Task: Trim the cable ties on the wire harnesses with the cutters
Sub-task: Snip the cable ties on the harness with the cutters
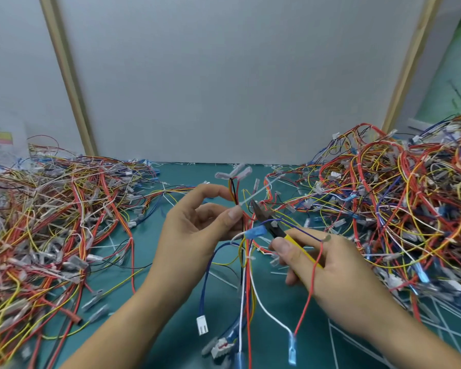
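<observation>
Your left hand [194, 225] holds one wire harness [246, 275] above the middle of the table [171, 302], thumb and forefinger pinching the bundle right at its cable tie [256, 194]. The tie's pale tail slants up and to the right. Your right hand [328, 267] has its fingers curled round the yellow handles of the cutters [266, 222]. The dark tips point up, just beside the tie's tail; whether they touch it you cannot tell. The table has a teal mat. A left heap of harnesses [51, 217] lies along its left edge and a taller right heap [397, 198] along its right edge. Cut tie tails [357, 339] litter the near right corner. Grey wall panels [237, 75] with wooden battens [67, 75] close off the far edge.
</observation>
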